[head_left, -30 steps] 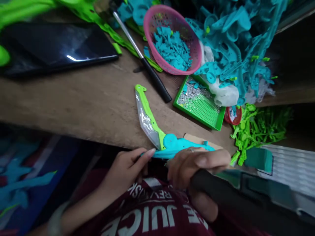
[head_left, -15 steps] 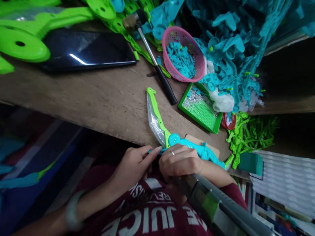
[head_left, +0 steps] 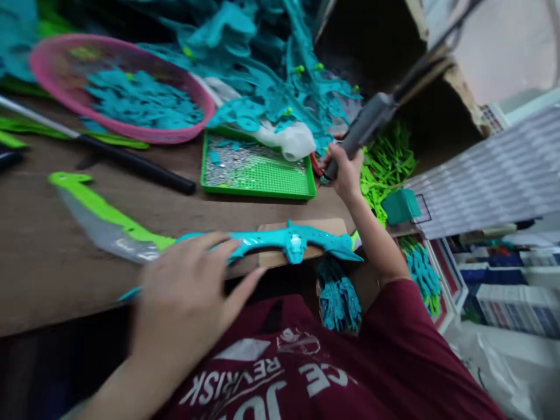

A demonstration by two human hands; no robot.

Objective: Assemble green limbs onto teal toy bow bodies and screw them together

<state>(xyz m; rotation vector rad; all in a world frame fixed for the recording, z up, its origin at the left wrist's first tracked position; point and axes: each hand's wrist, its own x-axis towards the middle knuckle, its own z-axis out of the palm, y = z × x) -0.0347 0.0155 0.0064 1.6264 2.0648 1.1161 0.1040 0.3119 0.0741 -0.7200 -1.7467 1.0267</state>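
Observation:
My left hand, a little blurred, lies over the near side of a plastic toy bow with its thumb and fingers apart. The toy's body is turquoise; a green arm with a clear plastic blade extends to the left. My right hand is wrapped around a grey electric screwdriver, cable end up. The screwdriver's tip points down beside the small red basket, just right of a green perforated tray of small metal screws.
A pink basket of small turquoise parts stands at the back left, beside a black-handled hammer. Turquoise parts are heaped behind the tray. Green parts lie at the right. Cardboard lies under the toy.
My right hand has carried the screwdriver from the toy, close to my body, out to the red basket. My left hand's fingers have spread from a pinch. The view has swung right.

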